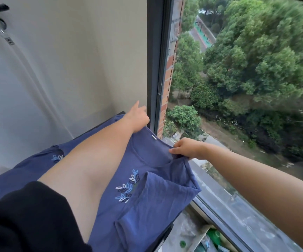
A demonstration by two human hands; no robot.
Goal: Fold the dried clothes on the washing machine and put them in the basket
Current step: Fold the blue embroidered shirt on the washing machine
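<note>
A blue garment [152, 195] with small leaf prints lies spread over the top of the washing machine, whose dark edge [162, 237] shows at the lower middle. My left hand [138, 118] grips the garment's far top edge near the window frame, index finger stretched out. My right hand [187, 149] pinches the neckline edge closer to me, on the window side. A folded-over sleeve hangs off the machine's right edge. No basket is in view.
A pale wall [65, 70] rises behind the machine. A dark window frame [154, 70] and large glass pane stand right beside it, with trees outside. Green bottles and bags [212, 237] sit in the gap below the sill.
</note>
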